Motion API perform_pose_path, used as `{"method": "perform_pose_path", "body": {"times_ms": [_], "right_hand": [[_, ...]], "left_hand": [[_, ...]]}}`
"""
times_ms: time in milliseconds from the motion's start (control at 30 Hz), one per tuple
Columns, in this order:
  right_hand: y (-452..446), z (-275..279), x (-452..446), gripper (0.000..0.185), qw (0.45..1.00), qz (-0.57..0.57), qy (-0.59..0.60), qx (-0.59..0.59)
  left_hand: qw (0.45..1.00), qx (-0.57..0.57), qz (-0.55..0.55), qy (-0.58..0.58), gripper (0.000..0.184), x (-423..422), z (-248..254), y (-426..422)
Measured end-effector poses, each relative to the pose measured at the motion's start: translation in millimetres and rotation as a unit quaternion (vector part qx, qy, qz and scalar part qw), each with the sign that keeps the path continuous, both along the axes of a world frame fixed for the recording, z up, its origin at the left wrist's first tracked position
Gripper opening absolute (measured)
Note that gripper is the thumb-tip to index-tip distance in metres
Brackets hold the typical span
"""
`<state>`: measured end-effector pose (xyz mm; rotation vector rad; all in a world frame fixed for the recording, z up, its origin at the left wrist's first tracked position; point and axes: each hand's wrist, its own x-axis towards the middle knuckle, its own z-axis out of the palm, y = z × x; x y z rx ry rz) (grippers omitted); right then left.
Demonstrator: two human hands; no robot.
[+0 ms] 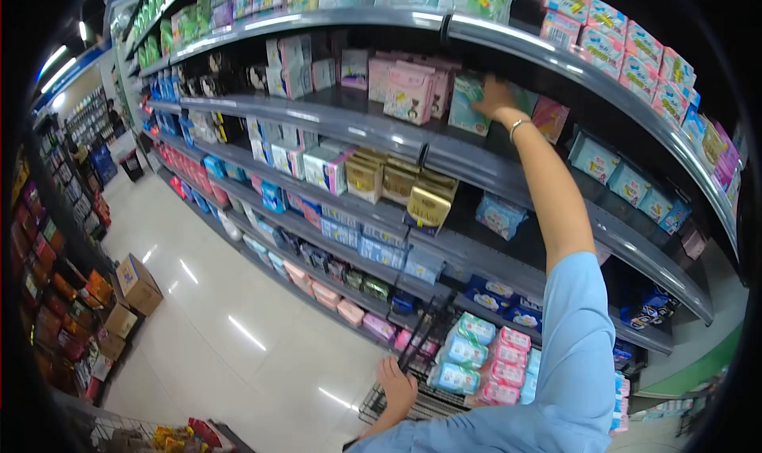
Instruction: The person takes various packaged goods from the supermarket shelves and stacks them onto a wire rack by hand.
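My right hand (496, 97) reaches onto an upper shelf and touches a light green package (470, 107), its fingers bent over the top edge and partly blurred. Just left of that package stand pink packages (409, 92). A pink package (549, 119) leans to the right of my wrist, which wears a bracelet. Low in the view, my left hand (396, 380) rests at the edge of a black wire cart (381, 405); its fingers look extended, with nothing seen in them. Green-and-white packs (460, 377) and pink packs (506, 366) sit beside the cart's rim.
Curved-looking shelf edges (309, 118) run across the view, stocked with gold boxes (429, 204) and blue packs (500, 216). Cardboard boxes (137, 285) stand on the floor at left. Another stocked rack lines the far left, and snack packets (186, 439) show at the bottom.
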<state>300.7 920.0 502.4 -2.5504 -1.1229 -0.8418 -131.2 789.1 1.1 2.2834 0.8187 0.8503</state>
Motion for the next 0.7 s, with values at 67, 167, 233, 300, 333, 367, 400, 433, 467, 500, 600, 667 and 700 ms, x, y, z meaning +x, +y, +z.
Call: {"method": "perform_pose_path", "body": {"times_ms": [67, 167, 233, 300, 333, 367, 400, 433, 467, 500, 600, 667, 700], "right_hand": [[-9, 9, -11, 0.085, 0.999, -0.002, 0.029, -0.024], [-27, 13, -38, 0.077, 0.999, 0.009, -0.01, -0.041], [-36, 0, -15, 0.075, 0.982, 0.109, -0.15, -0.032], [-60, 3, -45, 0.065, 0.978, 0.113, -0.158, -0.081], [-75, 1, -66, 0.062, 0.972, 0.133, -0.191, -0.041], [-96, -1, -96, 0.058, 0.963, 0.152, -0.224, 0.002], [-119, 4, -141, 0.047, 0.946, 0.206, -0.248, 0.022], [-138, -1, -163, 0.045, 0.944, 0.224, -0.238, 0.049], [-155, -4, -182, 0.047, 0.932, 0.248, -0.257, 0.059], [-173, -7, -200, 0.049, 0.925, 0.245, -0.284, 0.056], [-222, -31, -233, 0.06, 0.924, 0.251, -0.285, 0.052], [-255, -53, -254, 0.06, 0.94, 0.283, -0.186, 0.048], [-266, -68, -264, 0.061, 0.938, 0.315, -0.134, 0.052]], "left_hand": [[1.0, -0.004, 0.0, 0.0, 0.066, 0, 5, 0], [1.0, 0.005, 0.009, 0.002, 0.065, 3, -3, 0], [1.0, 0.004, 0.011, -0.005, 0.065, 2, 0, -2], [1.0, -0.001, 0.009, -0.005, 0.065, 1, 3, -2], [1.0, 0.004, 0.01, -0.002, 0.065, 1, 2, -1], [1.0, 0.008, 0.007, 0.002, 0.065, 1, 4, 0], [1.0, 0.012, 0.003, 0.005, 0.065, 0, 5, 0], [1.0, 0.012, 0.002, 0.007, 0.065, -1, 5, -1], [1.0, 0.015, 0.002, 0.006, 0.065, 0, 5, 0], [1.0, 0.021, 0.0, 0.004, 0.066, -1, 4, 0], [1.0, 0.029, -0.007, 0.001, 0.066, -1, 0, 1], [1.0, 0.022, -0.009, -0.001, 0.065, 1, 1, 0], [1.0, 0.019, -0.011, -0.001, 0.065, 0, 3, 0]]}}
